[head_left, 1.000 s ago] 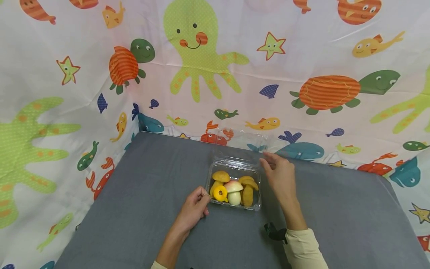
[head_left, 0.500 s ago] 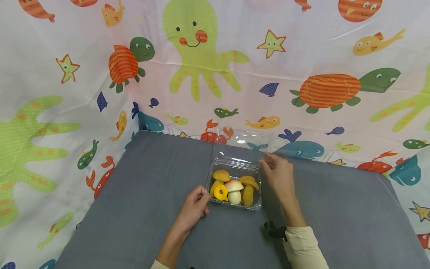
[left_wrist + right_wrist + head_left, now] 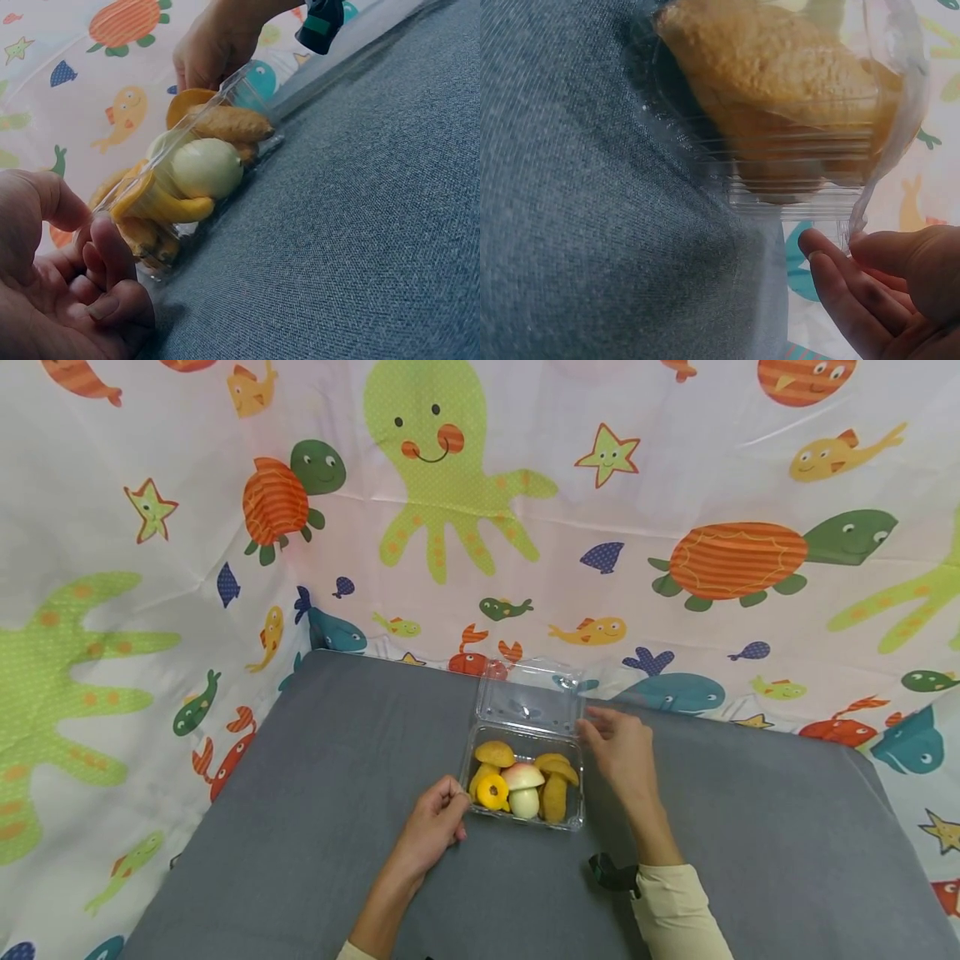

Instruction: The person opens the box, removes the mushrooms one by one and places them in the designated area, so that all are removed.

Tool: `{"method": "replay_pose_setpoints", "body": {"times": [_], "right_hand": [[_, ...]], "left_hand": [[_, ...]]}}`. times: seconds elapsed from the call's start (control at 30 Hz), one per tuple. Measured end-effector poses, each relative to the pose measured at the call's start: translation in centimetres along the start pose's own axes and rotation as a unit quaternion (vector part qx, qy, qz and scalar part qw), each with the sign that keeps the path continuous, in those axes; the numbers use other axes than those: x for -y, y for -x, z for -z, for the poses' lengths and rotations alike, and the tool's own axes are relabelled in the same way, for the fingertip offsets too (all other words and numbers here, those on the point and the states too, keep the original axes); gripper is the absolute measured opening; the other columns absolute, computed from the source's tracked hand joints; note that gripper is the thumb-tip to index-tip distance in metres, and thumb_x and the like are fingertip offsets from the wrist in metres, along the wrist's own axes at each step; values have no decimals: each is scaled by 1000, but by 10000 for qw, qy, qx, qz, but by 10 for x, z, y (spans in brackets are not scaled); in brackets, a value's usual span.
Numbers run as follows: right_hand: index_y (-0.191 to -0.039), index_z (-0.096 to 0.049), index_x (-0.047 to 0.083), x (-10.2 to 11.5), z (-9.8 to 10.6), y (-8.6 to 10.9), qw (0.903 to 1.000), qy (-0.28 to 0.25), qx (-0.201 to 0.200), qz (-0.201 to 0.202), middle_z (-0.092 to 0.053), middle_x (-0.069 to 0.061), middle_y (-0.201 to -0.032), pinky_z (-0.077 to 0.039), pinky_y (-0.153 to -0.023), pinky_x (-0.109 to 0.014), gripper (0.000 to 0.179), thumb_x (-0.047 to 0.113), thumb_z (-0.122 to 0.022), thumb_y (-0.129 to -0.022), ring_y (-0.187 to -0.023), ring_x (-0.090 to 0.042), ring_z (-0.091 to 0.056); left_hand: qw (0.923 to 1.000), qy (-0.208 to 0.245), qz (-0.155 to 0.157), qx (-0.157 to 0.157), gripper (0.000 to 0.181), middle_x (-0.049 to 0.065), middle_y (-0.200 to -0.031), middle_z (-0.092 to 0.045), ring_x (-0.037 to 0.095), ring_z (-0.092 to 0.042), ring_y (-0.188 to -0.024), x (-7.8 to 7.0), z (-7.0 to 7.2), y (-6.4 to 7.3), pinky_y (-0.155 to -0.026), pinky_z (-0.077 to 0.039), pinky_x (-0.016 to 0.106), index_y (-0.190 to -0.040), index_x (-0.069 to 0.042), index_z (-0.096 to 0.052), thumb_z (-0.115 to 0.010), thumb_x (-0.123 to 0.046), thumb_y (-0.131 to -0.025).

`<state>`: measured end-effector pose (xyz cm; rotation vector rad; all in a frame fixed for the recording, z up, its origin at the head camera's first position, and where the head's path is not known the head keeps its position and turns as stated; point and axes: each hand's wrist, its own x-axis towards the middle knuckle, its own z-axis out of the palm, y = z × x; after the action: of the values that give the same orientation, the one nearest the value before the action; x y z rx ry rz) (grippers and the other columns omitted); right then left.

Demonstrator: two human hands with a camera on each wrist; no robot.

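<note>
A clear plastic clamshell box (image 3: 564,825) stands on the grey cloth, its lid (image 3: 525,706) raised at the back. Inside lie toy mushrooms: a brown one (image 3: 493,753) at left, a pink-and-white one (image 3: 522,774) in the middle and brown ones (image 3: 555,797) at right. A yellow trumpet-shaped one (image 3: 492,792) sits at front left. My left hand (image 3: 429,827) pinches the box's front left corner between thumb and index finger. At the lid's right edge, near the hinge, my right hand (image 3: 624,756) pinches the thin plastic between thumb and fingertips.
Grey cloth (image 3: 315,810) covers the table around the box. Behind it and along the left hangs a curtain (image 3: 540,552) printed with sea animals, close to the raised lid. A dark strap with a small device (image 3: 613,872) is on my right wrist.
The lid has tilted, its top edge now a little lower in the head view. My right hand has shifted slightly left and down with it. The left hand stays at the corner.
</note>
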<state>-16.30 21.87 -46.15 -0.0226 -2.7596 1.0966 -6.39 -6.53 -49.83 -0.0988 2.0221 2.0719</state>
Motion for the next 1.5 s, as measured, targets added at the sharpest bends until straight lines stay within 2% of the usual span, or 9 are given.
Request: {"method": "replay_pose_setpoints", "body": {"times": [0.37,0.7,0.83,1.03,1.17,1.33,1.4,1.5], "right_hand": [[-120,-77,0,-8,-1,4,9989,175,238,-352,-80,-13,-95,-57,-63,-34,30,24,-68,-104,-82,-25,-78],[-124,-76,2,-9,3,11,9996,247,134,-56,-80,-12,-99,-62,-77,-49,38,33,-63,-107,-92,-30,-78],[-126,-75,3,-6,9,16,9989,336,-16,312,-80,-14,-106,-62,-79,-53,39,34,-63,-107,-95,-33,-78],[-126,-76,5,0,17,26,9950,289,-97,954,-79,-14,-110,-63,-78,-52,35,31,-65,-107,-93,-32,-79],[-128,-75,7,5,23,35,9907,356,157,1305,-79,-10,-115,-62,-82,-52,33,29,-70,-104,-98,-31,-78],[-133,-72,7,13,30,44,9691,621,906,2208,-76,-7,-124,-59,-92,-51,41,25,-80,-96,-110,-29,-75],[-133,-72,6,15,29,47,9600,710,1038,2502,-76,-8,-125,-59,-94,-50,45,24,-83,-93,-111,-28,-74],[-133,-72,6,16,25,51,9545,869,1094,2634,-76,-7,-124,-59,-94,-48,49,25,-86,-90,-111,-28,-74]], "left_hand": [[10000,13,4,74,18,2,-73,-49,17,-56,-63,6,0,1,-55,-39,24,-89,-7,-50,-60,-14,-103],[9999,-53,10,128,20,2,-71,-49,15,-56,-61,6,1,2,-56,-39,23,-86,-10,-50,-59,-13,-103],[9999,-89,13,133,20,4,-71,-50,16,-56,-61,6,1,2,-57,-39,22,-86,-8,-49,-58,-14,-104],[9999,-13,-33,123,22,5,-71,-51,17,-56,-61,5,0,2,-56,-39,23,-87,-6,-49,-59,-14,-104],[9999,22,-16,116,22,6,-70,-51,17,-55,-61,4,-1,2,-55,-38,22,-86,-4,-49,-58,-12,-104],[9999,38,22,121,22,6,-70,-50,18,-56,-61,5,0,1,-55,-39,23,-86,-6,-48,-58,-13,-104],[9999,30,23,102,22,6,-70,-50,18,-56,-61,4,1,1,-56,-39,24,-86,-7,-48,-58,-14,-104],[10000,0,12,59,22,5,-70,-51,18,-55,-61,4,2,0,-55,-39,24,-86,-7,-48,-58,-14,-104]]}}
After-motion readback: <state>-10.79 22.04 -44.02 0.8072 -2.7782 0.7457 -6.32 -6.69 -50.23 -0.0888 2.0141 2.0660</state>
